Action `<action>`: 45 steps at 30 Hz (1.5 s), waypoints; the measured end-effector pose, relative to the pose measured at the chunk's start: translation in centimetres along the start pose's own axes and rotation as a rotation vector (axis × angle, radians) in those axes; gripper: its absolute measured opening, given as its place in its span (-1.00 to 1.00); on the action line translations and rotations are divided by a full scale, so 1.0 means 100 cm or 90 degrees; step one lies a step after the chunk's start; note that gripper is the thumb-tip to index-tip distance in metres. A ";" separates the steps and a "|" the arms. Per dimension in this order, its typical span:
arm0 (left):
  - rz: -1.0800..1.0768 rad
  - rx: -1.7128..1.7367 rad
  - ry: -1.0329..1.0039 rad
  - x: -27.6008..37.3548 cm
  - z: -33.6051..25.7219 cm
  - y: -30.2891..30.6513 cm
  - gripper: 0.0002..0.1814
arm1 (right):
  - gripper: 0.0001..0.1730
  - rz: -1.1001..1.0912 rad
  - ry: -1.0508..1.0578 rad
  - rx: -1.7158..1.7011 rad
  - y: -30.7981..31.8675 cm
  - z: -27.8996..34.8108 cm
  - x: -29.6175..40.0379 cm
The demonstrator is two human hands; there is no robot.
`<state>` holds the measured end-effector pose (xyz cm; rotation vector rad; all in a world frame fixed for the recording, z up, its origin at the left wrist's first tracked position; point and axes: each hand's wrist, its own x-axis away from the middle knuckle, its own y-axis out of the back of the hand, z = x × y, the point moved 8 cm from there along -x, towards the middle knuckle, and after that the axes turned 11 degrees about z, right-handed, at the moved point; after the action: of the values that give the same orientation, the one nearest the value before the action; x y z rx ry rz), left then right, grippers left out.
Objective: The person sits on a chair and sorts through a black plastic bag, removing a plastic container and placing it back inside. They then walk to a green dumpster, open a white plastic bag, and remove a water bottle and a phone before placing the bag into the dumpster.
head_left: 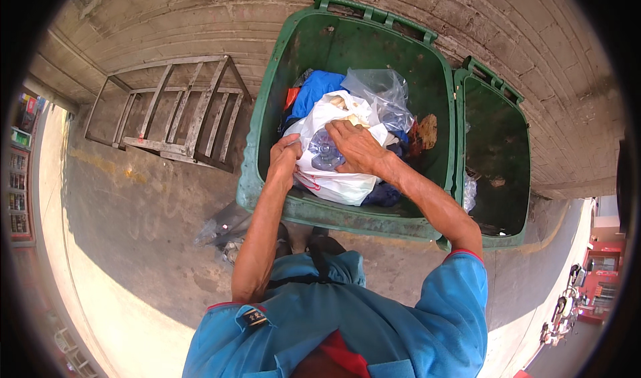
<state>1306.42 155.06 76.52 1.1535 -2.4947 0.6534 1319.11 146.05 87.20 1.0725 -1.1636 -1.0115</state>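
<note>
A white plastic bag (pixel 345 190) with red print lies open inside a large green wheeled bin (pixel 360 228). My left hand (pixel 285 159) pinches the bag's left edge. My right hand (pixel 358 147) curls around a clear bluish plastic bottle (pixel 324 150) in the bag's mouth, its ribbed base facing up. Some pale scraps (pixel 353 110) show behind my fingers. Beyond the bag sit a blue bundle (pixel 318 90) and a crumpled clear plastic bag (pixel 383 92). Dark blue material (pixel 383 195) peeks out underneath.
A second green bin (pixel 496 158) adjoins on the right, with clear plastic (pixel 469 193) inside. A metal frame rack (pixel 185 113) leans by the block wall (pixel 200 27) at left. By my feet, a clear bag of items (pixel 225 233) rests on the concrete. Motorcycles (pixel 563 303) stand far right.
</note>
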 end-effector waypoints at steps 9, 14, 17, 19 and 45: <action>0.067 0.067 -0.030 -0.008 0.021 -0.008 -0.61 | 0.12 -0.040 -0.084 -0.062 0.016 -0.019 0.009; 0.047 0.052 -0.040 -0.005 0.019 0.002 -0.64 | 0.17 -0.234 -0.236 -0.227 0.065 -0.090 0.079; 0.047 0.031 -0.085 -0.007 0.010 -0.005 -0.63 | 0.15 -0.328 -0.324 -0.331 0.076 -0.122 0.123; 0.045 -0.004 -0.109 -0.007 0.005 -0.011 -0.65 | 0.15 -0.376 -0.355 -0.366 0.079 -0.135 0.146; 0.037 -0.119 -0.205 0.030 -0.014 -0.011 -0.58 | -0.15 -0.744 -0.400 -0.643 0.055 -0.202 0.364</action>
<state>1305.52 153.32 79.37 1.1994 -2.7911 0.2545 1343.83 113.89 97.93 0.5007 -0.1819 -2.6059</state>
